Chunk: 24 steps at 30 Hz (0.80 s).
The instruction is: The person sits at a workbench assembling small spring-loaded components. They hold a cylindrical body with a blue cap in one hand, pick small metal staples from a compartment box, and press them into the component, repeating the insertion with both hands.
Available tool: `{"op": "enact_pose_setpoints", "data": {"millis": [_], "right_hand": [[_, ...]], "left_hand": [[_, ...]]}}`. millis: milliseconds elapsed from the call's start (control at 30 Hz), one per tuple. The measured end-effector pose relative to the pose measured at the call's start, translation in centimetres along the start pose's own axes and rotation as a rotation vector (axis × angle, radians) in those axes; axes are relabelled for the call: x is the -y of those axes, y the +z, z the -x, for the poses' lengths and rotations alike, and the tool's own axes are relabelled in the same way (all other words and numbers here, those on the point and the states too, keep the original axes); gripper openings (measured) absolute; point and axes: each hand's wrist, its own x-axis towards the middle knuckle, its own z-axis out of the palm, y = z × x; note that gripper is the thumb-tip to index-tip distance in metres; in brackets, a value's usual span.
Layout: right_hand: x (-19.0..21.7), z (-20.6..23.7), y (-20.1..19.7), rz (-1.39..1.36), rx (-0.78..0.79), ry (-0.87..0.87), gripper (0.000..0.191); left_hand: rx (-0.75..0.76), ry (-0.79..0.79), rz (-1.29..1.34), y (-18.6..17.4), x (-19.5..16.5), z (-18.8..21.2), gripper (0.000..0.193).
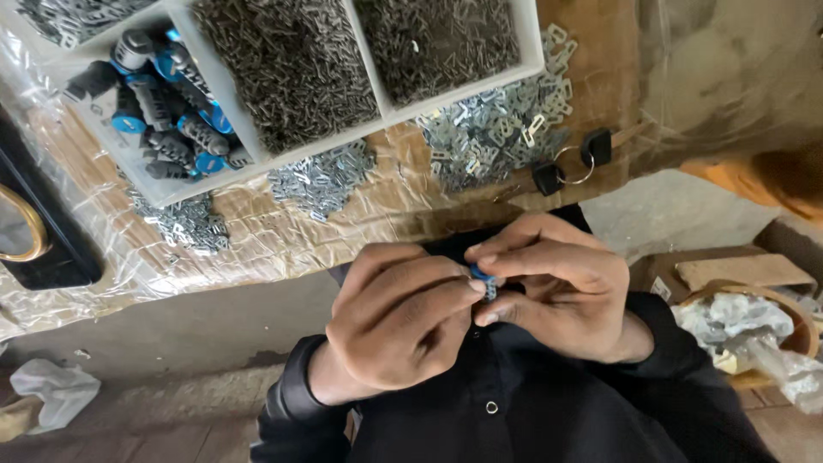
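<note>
My left hand point(399, 321) and my right hand point(557, 287) meet close to my chest, fingertips pinched together on a small blue-and-grey part point(487, 281). Most of the part is hidden by my fingers. Both hands are below the edge of the plastic-covered wooden bench point(360, 214). A white divided tray point(283, 150) sits on the bench above my hands, holding black-and-blue cylinder pieces point(163, 103) in its left cell and small dark metal pins point(291, 60) in two other cells.
Heaps of small flat silvery metal plates point(493, 129) lie loose on the bench, with a smaller heap point(321, 180) by the tray. Two black-headed keys on a ring point(570, 163) lie near the bench edge. A bag-lined basket point(754, 330) stands at right, a crumpled rag point(51, 390) on the floor at left.
</note>
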Motion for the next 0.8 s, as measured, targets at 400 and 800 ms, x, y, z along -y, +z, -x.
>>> {"op": "enact_pose_setpoints", "data": {"millis": [400, 800], "right_hand": [[-1.0, -1.0, 0.1, -0.028, 0.128, -0.033, 0.034], [-0.1, 0.1, -0.3, -0.124, -0.032, 0.027, 0.035]], "left_hand": [[0.086, -0.298, 0.221, -1.2, 0.6, 1.0, 0.037], [0.097, 0.232, -0.447, -1.9, 2.6, 1.1, 0.021]]}}
